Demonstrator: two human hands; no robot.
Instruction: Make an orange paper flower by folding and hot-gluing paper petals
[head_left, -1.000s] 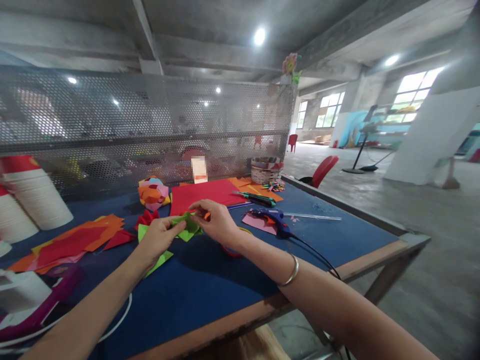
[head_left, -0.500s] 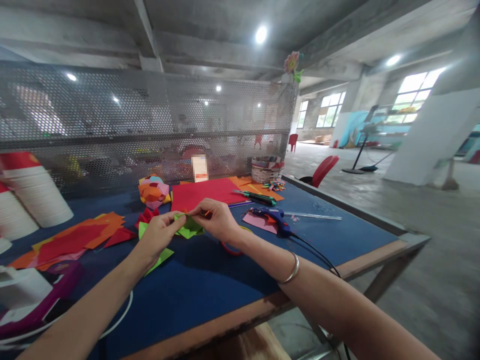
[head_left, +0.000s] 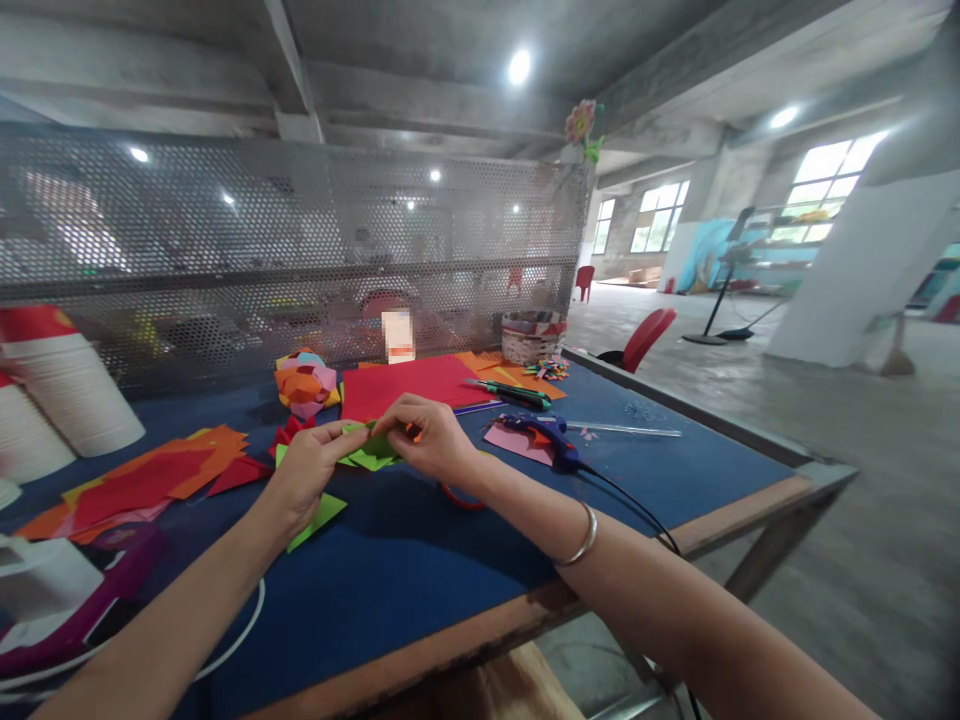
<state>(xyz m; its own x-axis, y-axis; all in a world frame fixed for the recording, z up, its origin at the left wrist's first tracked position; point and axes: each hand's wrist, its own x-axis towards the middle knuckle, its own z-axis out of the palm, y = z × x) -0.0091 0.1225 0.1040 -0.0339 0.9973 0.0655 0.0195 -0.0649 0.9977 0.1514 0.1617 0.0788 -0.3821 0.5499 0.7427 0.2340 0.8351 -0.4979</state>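
Observation:
Between the fingertips of my left hand (head_left: 304, 472) and my right hand (head_left: 429, 440) is a bright green folded sheet of paper (head_left: 373, 456), held just above the table. Both hands are closed in a pinch, and the fingers hide part of the folds. Another green sheet (head_left: 321, 520) lies under my left wrist, close to a red folded paper piece (head_left: 291, 434). Beyond my right hand are a large red sheet (head_left: 409, 383) and a green-and-black utility knife (head_left: 514, 395). A blue hot glue gun (head_left: 546, 432) rests to the right on pink paper.
Red and orange sheets (head_left: 157, 475) are piled on the left, near stacked paper cups (head_left: 79, 385) and a purple-and-white device (head_left: 97, 600). A multicoloured paper ball (head_left: 304, 385) and a woven basket (head_left: 534, 338) stand at the back. The glue gun's black cable (head_left: 626, 495) crosses the table's right edge.
The green paper has tilted flatter between my fingers. My left fingers have stretched out along it, and my right fingers have curled slightly; both hands keep nearly the same place.

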